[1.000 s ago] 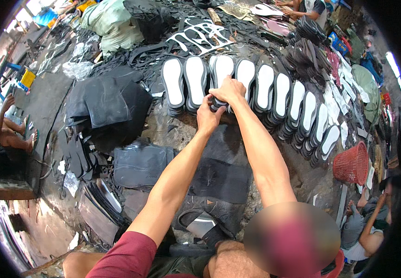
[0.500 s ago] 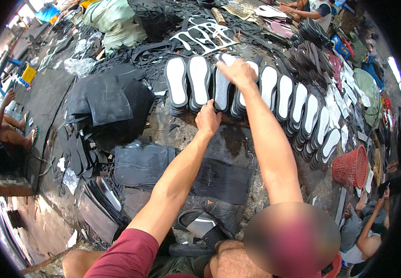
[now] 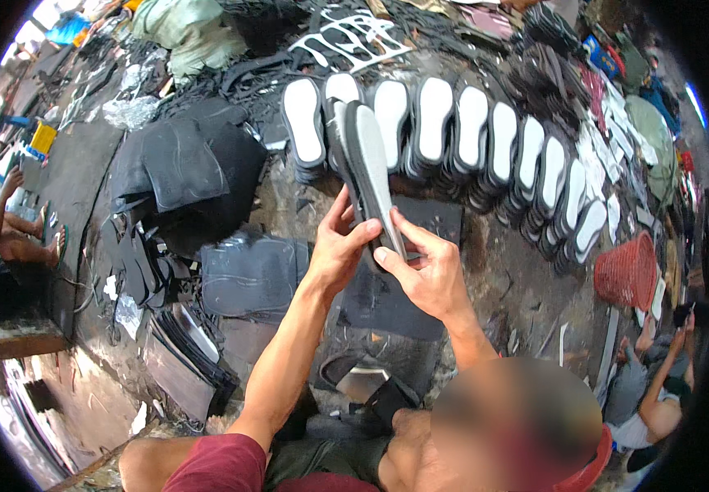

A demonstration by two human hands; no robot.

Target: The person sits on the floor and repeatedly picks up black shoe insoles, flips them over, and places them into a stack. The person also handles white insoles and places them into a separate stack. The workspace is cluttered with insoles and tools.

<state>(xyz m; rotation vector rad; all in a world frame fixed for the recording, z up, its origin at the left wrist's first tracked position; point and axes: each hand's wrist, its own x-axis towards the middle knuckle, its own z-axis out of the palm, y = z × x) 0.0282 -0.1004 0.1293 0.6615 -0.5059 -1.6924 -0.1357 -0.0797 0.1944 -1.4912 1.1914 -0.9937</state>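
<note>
Both my hands hold a small bundle of shoe soles (image 3: 371, 156) on edge, raised above the ground in front of me. The bundle has dark layers on its left and a pale grey face turned right. My left hand (image 3: 338, 250) is closed round the lower left side, thumb across it. My right hand (image 3: 430, 269) pinches the lower end from the right between thumb and fingers. Just beyond, a curved row of sole stacks (image 3: 432, 119) runs to the right, most topped with a white sole. The bundle partly covers one white-topped stack (image 3: 343, 84).
Folded black sheets (image 3: 186, 168) lie at the left, with flat black sheets (image 3: 252, 275) nearer me. A red basket (image 3: 625, 271) stands at the right. White cut-out scrap (image 3: 354, 41) lies beyond the row. Other people sit at the left (image 3: 10, 271) and right (image 3: 658, 402).
The soles under my hands have been lifted from the row and brought nearer me. My right hand has come down from the stack tops and now grips the bundle beside my left.
</note>
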